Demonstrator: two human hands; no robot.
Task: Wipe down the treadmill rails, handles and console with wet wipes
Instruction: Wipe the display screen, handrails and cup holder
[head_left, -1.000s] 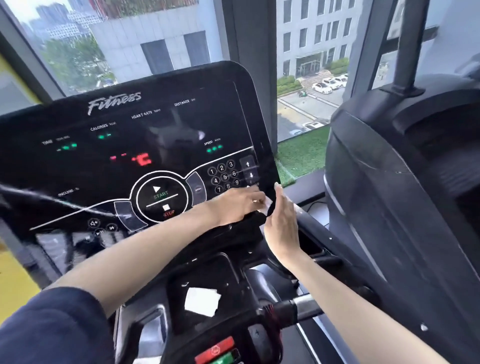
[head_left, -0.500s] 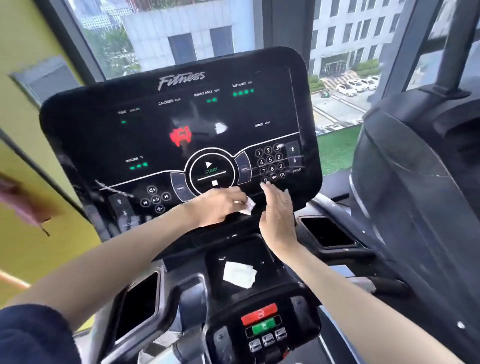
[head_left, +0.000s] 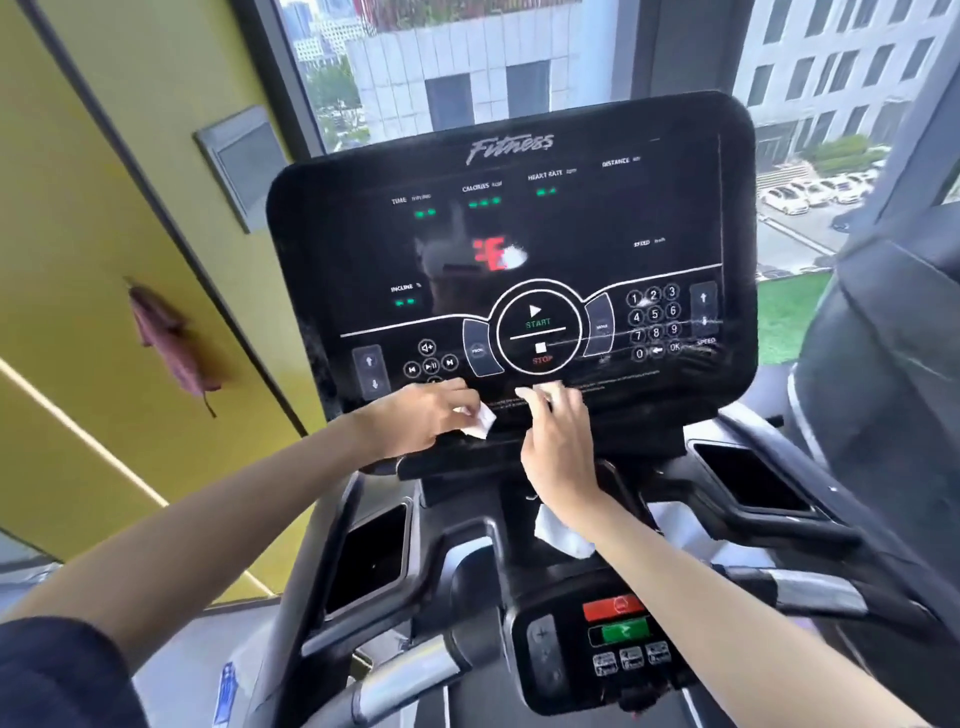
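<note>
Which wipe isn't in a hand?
The loose wipe lying below the console, just under the right hand; the left hand grips a second wipe.

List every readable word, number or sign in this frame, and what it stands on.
All on the console:
"Fitness": top centre.
"TIME": upper left.
"CALORIES": top row.
"HEART RATE": top row.
"DISTANCE": top right.
"SPEED": right of middle.
"INCLINE": left of middle.
"START": round dial.
"STOP": same dial.
"1"-"9", "0", "OK": keypad.
"SPEED": right of keypad.
Too blurred: red digits, unit words, side buttons, bottom fine print, lower panel buttons.
</note>
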